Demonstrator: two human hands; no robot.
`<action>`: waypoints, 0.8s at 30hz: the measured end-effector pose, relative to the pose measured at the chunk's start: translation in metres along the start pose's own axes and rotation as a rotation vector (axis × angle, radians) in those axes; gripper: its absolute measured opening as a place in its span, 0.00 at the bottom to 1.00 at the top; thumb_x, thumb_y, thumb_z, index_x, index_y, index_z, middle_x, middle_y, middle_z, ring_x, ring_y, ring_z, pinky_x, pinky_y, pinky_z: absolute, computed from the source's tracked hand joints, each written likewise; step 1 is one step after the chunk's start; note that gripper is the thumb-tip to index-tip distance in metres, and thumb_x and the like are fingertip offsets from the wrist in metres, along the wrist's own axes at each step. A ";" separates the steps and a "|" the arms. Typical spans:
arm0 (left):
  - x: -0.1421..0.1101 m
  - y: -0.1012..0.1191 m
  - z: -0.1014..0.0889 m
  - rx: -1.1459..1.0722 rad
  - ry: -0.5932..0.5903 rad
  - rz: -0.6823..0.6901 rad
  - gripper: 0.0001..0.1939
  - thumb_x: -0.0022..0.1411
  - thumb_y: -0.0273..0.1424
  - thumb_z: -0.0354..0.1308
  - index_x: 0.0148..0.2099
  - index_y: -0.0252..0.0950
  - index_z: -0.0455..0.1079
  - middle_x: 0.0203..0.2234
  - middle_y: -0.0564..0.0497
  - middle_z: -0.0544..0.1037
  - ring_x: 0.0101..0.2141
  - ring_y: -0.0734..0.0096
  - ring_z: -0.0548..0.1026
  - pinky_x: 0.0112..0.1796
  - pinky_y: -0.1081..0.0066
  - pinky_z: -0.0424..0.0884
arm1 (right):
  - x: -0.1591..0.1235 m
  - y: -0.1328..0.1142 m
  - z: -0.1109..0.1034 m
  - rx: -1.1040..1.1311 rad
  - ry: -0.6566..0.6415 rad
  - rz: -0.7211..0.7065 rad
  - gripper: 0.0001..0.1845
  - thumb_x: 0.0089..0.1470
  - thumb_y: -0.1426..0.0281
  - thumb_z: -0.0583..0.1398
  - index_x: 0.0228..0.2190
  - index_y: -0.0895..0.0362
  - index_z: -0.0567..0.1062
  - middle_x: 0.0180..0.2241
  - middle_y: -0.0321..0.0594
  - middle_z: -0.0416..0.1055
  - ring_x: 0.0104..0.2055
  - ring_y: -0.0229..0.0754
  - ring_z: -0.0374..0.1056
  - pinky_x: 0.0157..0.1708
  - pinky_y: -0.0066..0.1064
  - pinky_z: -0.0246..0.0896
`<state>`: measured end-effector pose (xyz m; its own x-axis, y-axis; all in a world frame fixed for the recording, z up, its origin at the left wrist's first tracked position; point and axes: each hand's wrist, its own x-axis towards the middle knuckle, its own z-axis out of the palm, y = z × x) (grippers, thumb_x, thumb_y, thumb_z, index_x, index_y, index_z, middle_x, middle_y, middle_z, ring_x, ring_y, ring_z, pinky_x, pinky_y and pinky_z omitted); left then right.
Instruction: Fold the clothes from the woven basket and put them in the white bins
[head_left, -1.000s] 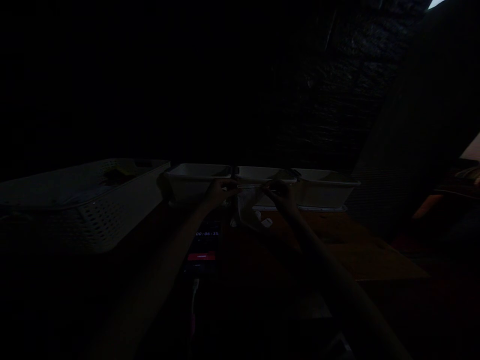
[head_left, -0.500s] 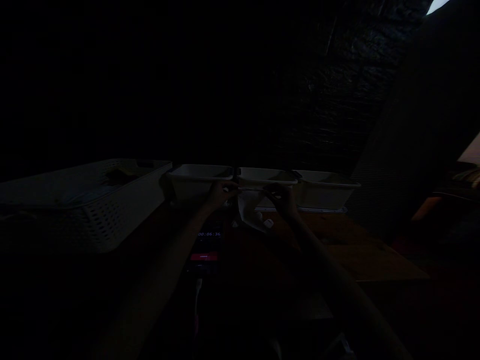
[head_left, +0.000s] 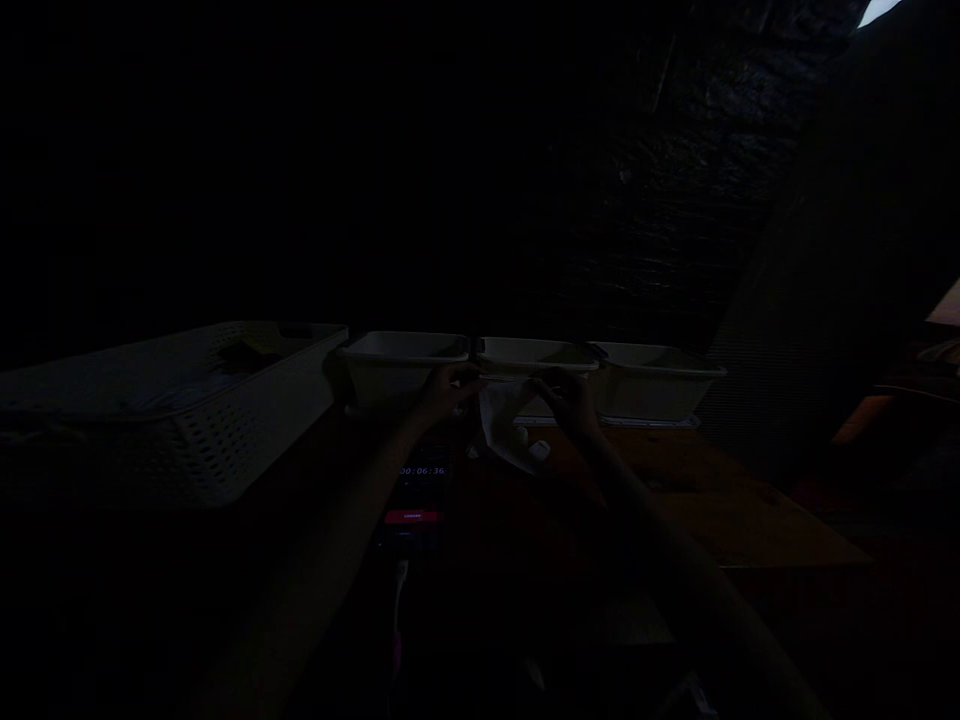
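Observation:
The scene is very dark. A pale sock [head_left: 496,425] hangs from both hands, its top edge stretched level between them and its lower part bending to the right. My left hand [head_left: 444,388] pinches the left end of that edge. On the opposite end, the fingers of my right hand [head_left: 564,392] are closed in a similar pinch. Small whitish pieces [head_left: 538,450] show beside and behind the sock's lower end; what they are I cannot make out. Directly behind the hands stands a white bin [head_left: 536,352].
A perforated basket [head_left: 217,440] with dim contents stands at left. Two more white bins, a left one [head_left: 375,370] and a right one [head_left: 656,385], flank the middle one. A phone [head_left: 414,495] showing a timer lies on the wooden table [head_left: 757,520], a white cable [head_left: 401,585] at its near end.
The view has shifted very slightly, so everything sits a little further right. Both hands keep the same pinch on the sock, with no clear movement of it.

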<state>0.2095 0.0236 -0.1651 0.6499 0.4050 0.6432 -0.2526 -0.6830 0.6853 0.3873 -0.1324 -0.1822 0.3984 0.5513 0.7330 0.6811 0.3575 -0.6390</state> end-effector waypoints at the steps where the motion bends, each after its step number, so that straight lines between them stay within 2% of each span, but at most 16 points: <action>1: 0.000 0.000 0.001 -0.008 0.003 -0.004 0.14 0.53 0.37 0.61 0.39 0.33 0.74 0.35 0.47 0.77 0.38 0.66 0.73 0.40 0.68 0.65 | 0.000 0.000 0.000 0.000 0.001 0.001 0.17 0.47 0.58 0.62 0.32 0.59 0.77 0.33 0.43 0.74 0.33 0.38 0.69 0.33 0.28 0.63; 5: 0.001 -0.002 0.002 -0.014 0.004 -0.021 0.14 0.54 0.39 0.60 0.37 0.33 0.73 0.32 0.49 0.76 0.35 0.67 0.72 0.37 0.69 0.65 | 0.000 -0.001 0.000 -0.008 -0.004 0.005 0.17 0.46 0.58 0.62 0.32 0.59 0.76 0.34 0.43 0.74 0.33 0.37 0.69 0.34 0.27 0.62; 10: 0.001 0.000 0.004 -0.028 0.013 0.021 0.12 0.54 0.38 0.59 0.35 0.33 0.72 0.31 0.49 0.75 0.35 0.68 0.72 0.38 0.70 0.65 | -0.001 -0.005 0.001 -0.002 -0.005 0.034 0.17 0.49 0.57 0.60 0.31 0.60 0.75 0.33 0.43 0.73 0.34 0.37 0.69 0.35 0.28 0.62; 15: 0.000 0.014 0.008 -0.131 0.013 -0.002 0.13 0.54 0.38 0.59 0.37 0.33 0.71 0.33 0.50 0.75 0.36 0.69 0.72 0.39 0.70 0.66 | -0.001 -0.016 0.003 0.134 -0.008 0.033 0.17 0.50 0.57 0.59 0.29 0.59 0.73 0.31 0.42 0.72 0.33 0.37 0.68 0.35 0.28 0.63; 18: 0.000 0.021 0.008 -0.186 0.040 -0.011 0.14 0.53 0.38 0.61 0.38 0.34 0.70 0.34 0.49 0.75 0.37 0.68 0.72 0.39 0.71 0.66 | -0.002 -0.022 0.005 0.225 -0.017 0.053 0.16 0.49 0.57 0.60 0.34 0.58 0.73 0.34 0.42 0.72 0.37 0.37 0.68 0.38 0.28 0.64; 21: 0.000 0.025 0.008 -0.289 0.037 -0.052 0.16 0.52 0.39 0.61 0.40 0.35 0.69 0.35 0.49 0.75 0.37 0.68 0.73 0.38 0.70 0.68 | -0.005 -0.025 0.010 0.298 -0.129 0.074 0.23 0.45 0.61 0.64 0.43 0.54 0.71 0.44 0.42 0.70 0.44 0.38 0.68 0.42 0.30 0.65; 24: -0.001 0.029 0.008 -0.361 0.025 -0.113 0.17 0.51 0.40 0.62 0.40 0.35 0.68 0.35 0.49 0.75 0.36 0.68 0.74 0.36 0.71 0.69 | -0.011 -0.023 0.018 0.352 -0.280 0.168 0.26 0.40 0.62 0.67 0.43 0.55 0.72 0.44 0.42 0.71 0.44 0.40 0.69 0.42 0.31 0.66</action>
<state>0.2074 -0.0019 -0.1484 0.6718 0.4830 0.5615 -0.4196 -0.3766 0.8259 0.3562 -0.1332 -0.1794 0.2711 0.7881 0.5527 0.3528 0.4529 -0.8188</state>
